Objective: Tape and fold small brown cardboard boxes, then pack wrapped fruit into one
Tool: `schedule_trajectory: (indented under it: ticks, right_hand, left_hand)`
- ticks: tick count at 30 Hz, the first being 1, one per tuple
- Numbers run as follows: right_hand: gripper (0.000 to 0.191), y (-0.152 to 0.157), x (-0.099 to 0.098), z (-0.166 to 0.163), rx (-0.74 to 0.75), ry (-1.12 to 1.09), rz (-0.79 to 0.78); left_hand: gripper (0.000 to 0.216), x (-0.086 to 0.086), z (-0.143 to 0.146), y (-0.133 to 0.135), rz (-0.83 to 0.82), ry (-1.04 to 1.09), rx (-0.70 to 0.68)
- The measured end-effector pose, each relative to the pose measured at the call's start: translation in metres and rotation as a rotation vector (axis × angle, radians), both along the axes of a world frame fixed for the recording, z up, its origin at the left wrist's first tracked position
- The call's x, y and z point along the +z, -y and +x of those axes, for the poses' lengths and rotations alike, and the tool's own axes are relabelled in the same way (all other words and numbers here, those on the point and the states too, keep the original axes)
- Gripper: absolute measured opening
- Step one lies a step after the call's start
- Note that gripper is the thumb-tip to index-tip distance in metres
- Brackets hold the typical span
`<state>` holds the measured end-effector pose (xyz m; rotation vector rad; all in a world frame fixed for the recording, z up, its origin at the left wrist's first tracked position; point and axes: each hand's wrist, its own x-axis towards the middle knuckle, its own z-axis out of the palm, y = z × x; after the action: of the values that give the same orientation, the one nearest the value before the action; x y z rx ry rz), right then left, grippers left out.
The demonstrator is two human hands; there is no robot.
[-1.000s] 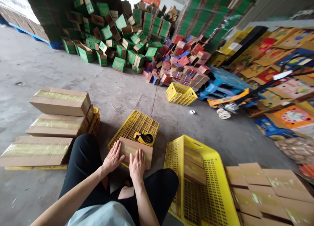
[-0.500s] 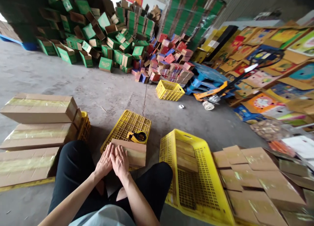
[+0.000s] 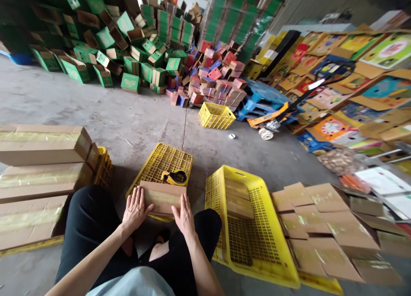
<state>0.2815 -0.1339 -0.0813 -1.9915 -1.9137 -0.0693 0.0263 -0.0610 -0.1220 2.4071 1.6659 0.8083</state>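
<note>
A small taped cardboard box [image 3: 163, 198] rests on an upturned yellow crate [image 3: 162, 165] in front of my knees. My left hand [image 3: 136, 209] lies flat against the box's left end with fingers spread. My right hand [image 3: 184, 215] presses its right end, fingers straight and together. The box sits clasped between both palms. A yellow and black tape dispenser [image 3: 175, 176] lies on the crate just behind the box.
A yellow basket [image 3: 253, 240] holding folded cardboard stands at my right, with taped boxes [image 3: 324, 219] beyond it. Long taped cartons [image 3: 41, 167] are stacked at my left. Farther off lie heaps of green and red boxes [image 3: 150, 65], another yellow crate [image 3: 215, 116] and a pallet jack [image 3: 272, 120].
My hands were together on the box's left part half a second ago. They have slid apart to the box's two ends. The view has shifted right.
</note>
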Motion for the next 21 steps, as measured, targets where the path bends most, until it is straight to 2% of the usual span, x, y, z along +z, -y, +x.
schedule_trajectory:
  ticks: [3, 7, 9, 12, 21]
  right_hand:
    - [0.082, 0.003, 0.002, 0.006, 0.062, -0.046, -0.099]
    - [0.086, 0.005, 0.009, 0.018, 0.122, -0.058, -0.219]
    - [0.081, 0.004, 0.011, 0.02, 0.127, -0.052, -0.232]
    - [0.071, 0.007, 0.008, 0.016, 0.112, -0.035, -0.196]
    - [0.046, 0.039, -0.006, -0.014, 0.039, -0.001, -0.023]
  left_hand:
    - [0.096, 0.006, 0.02, 0.003, -0.004, -0.012, -0.003]
    - [0.079, 0.016, 0.053, 0.016, -0.025, -0.094, -0.28]
    - [0.072, 0.021, 0.067, 0.022, -0.026, -0.125, -0.328]
    - [0.064, 0.024, 0.077, 0.025, -0.006, -0.168, -0.358]
    - [0.059, 0.022, 0.07, 0.02, -0.015, -0.16, -0.364]
